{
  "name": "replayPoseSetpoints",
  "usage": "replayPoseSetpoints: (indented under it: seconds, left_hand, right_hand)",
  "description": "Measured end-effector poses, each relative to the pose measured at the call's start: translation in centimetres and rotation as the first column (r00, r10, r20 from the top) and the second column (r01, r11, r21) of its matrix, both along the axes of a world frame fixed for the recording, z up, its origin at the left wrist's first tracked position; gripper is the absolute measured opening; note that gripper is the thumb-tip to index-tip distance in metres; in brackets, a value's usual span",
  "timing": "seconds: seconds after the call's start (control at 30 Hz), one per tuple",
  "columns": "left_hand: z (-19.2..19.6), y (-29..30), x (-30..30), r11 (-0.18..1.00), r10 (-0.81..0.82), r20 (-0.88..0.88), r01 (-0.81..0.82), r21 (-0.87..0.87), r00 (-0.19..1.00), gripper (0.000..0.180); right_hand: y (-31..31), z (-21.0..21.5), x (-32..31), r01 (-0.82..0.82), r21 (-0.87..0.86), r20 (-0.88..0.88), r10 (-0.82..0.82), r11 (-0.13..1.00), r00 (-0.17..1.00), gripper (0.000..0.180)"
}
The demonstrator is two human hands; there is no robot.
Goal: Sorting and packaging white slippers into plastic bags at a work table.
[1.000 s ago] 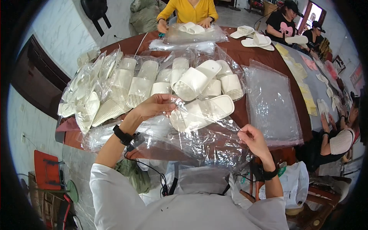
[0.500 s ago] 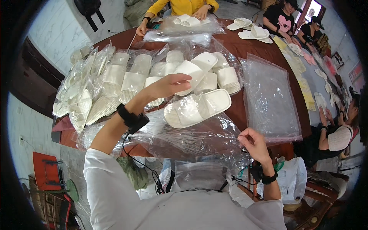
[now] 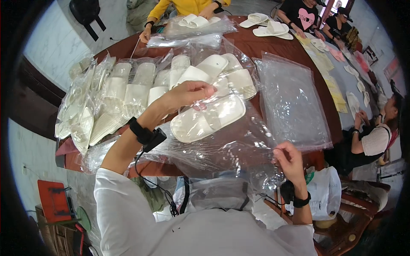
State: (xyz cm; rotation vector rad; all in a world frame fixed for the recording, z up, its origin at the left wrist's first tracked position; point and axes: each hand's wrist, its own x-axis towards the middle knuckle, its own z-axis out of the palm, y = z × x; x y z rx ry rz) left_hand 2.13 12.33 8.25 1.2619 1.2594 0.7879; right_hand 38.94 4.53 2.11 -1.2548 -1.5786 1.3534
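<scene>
A white slipper [image 3: 226, 112] lies in front of me at the table's near side, with clear film stretched over it. My left hand [image 3: 188, 94] is above its far left side, thumb and fingers pinched on the edge of a clear plastic bag [image 3: 256, 128]. To the right, my right hand [image 3: 290, 160] pinches another edge of this bag, which spreads taut and wrinkled between the hands. Just beyond my left hand rests another white slipper [image 3: 213, 64]. Under my left forearm a loose stack of clear bags [image 3: 171, 147] fans out along the table edge.
Several bagged white slippers [image 3: 114, 91] fill the table's left and middle. A flat pile of clear bags [image 3: 292, 102] lies at the right. Loose slippers [image 3: 271, 30] sit at the far edge. A person in yellow [image 3: 183, 7] works opposite; other people are at a grey table [image 3: 341, 79].
My left hand's fingers have closed on the bag's edge. My right hand has moved right, drawing the film tauter over the slipper. The whole view has shifted slightly.
</scene>
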Motion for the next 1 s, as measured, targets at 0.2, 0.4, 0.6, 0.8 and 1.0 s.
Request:
replayPoseSetpoints:
  seconds: [0.2, 0.4, 0.6, 0.8, 1.0]
  left_hand:
    - [-1.8, -0.4, -2.9, 0.908, -0.403, -0.119, 0.381, -0.173, 0.907, 0.032]
    - [-3.2, -0.7, -2.1, 0.9, -0.43, -0.14, 0.412, -0.142, 0.892, 0.045]
    - [-4.0, -0.9, -0.7, 0.954, -0.298, -0.114, 0.299, -0.01, 0.948, 0.032]
    - [-0.8, -2.6, 2.4, 0.851, -0.313, -0.366, 0.43, 0.301, 0.876, 0.023]
    - [3.0, -3.3, 5.2, 0.838, -0.27, -0.45, 0.438, 0.325, 0.851, 0.024]
  right_hand:
    - [-0.3, -0.1, 4.8, 0.128, 0.067, -0.083, -0.122, 0.99, 0.989, 0.005]
    - [-0.7, -1.1, 7.4, 0.184, 0.043, -0.086, -0.18, 0.982, 0.98, 0.008]
    - [-1.4, -2.4, 9.1, 0.082, -0.064, -0.076, -0.086, 0.995, 0.993, 0.006]
    - [1.0, 0.4, 8.0, 0.049, 0.093, 0.053, -0.054, 0.994, 0.997, 0.036]
    - [6.1, 2.0, 4.8, 0.069, 0.179, -0.032, -0.064, 0.981, 0.997, 0.015]
